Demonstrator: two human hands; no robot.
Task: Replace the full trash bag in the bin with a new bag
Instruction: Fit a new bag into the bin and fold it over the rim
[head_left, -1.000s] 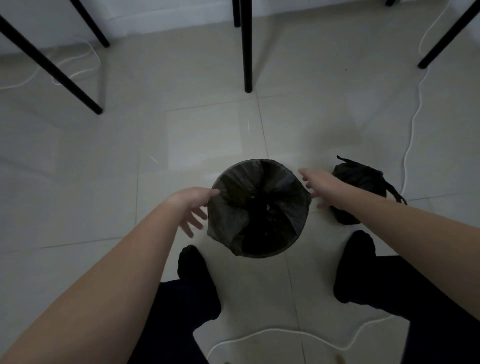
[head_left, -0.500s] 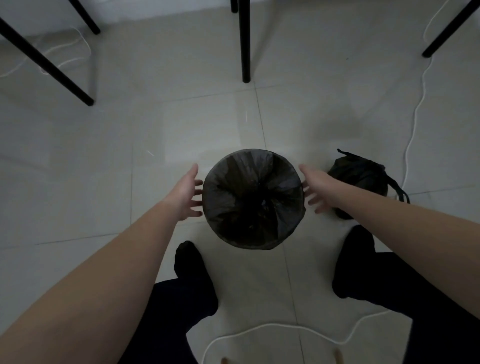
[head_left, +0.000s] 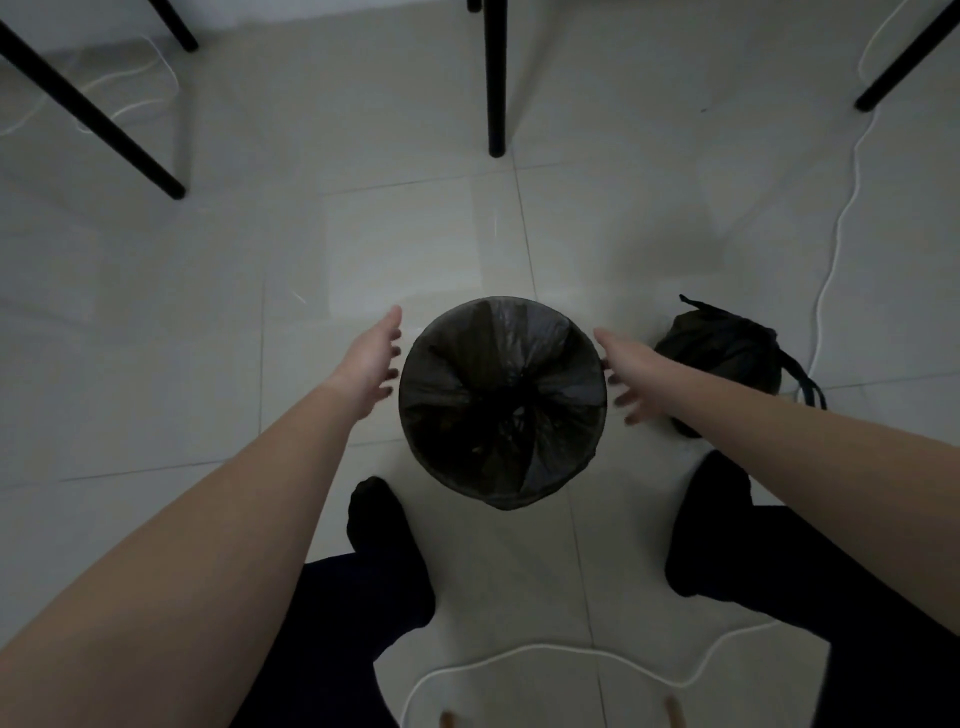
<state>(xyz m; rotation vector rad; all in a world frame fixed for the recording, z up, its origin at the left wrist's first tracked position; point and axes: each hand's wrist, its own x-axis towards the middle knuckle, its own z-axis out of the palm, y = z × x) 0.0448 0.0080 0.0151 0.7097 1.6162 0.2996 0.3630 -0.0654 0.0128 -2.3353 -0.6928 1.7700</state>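
A pale, glossy tiled floor (head_left: 363, 234) with thin grey grout lines fills the view. Four thin black furniture legs stand on it along the top: one slanted leg at left (head_left: 93, 111), a short one behind it (head_left: 179, 26), an upright one at centre (head_left: 496, 78), and a slanted one at right (head_left: 906, 57). A white cable (head_left: 853, 171) snakes down the right side. Another white cable (head_left: 545, 648) curves along the bottom, and a third (head_left: 132, 106) loops at upper left.

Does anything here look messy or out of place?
Two things. A tied black plastic trash bag sits on the pale tiled floor right of the round black-lined bin, and a loose white cable snakes past the person's feet. Nothing looks spilled.
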